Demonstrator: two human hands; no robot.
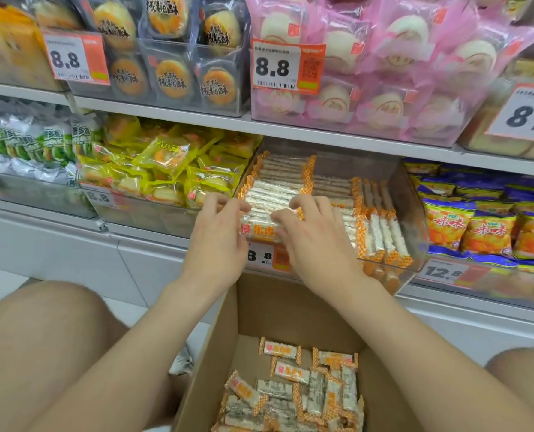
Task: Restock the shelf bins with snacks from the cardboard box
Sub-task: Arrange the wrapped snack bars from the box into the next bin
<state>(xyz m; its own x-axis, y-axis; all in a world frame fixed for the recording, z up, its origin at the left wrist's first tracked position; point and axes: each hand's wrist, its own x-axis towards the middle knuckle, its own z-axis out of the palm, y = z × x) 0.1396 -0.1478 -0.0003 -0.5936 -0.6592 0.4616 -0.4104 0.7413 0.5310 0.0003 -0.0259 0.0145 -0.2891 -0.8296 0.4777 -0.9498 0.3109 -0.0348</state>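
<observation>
Nearest us, between our knees, the box [293, 310] stands open on the floor. Its bottom is only partly covered. Loose packs [300, 391] lie jumbled toward the near right side, with bare cardboard showing at the far left. We judge that most of its load is already out, though a fair heap is left to move.

Above the box, both our hands are at the clear bin [413, 210] on the lower shelf. Our left hand [219, 241] curls its fingers round the left end of a bundle [261, 227] of the same orange-and-white packs. Our right hand [318, 241] curls over the right end, so the bundle is clamped between the two. It sits at the bin's front left corner, just above the price tag [267, 255]. We cannot tell whether it already rests on the packs beneath or hangs just over them.

Inside the bin, rows [286, 174] of packs lie flat and neatly stacked across the left and middle. More packs stand on end [384, 235] along the right front. The back right looks lower, so we think there is room there for more.

By our reckoning the bin is well past half filled. What is left is to seat this bundle, carry up the rest from the box, and square off the right side.
</observation>
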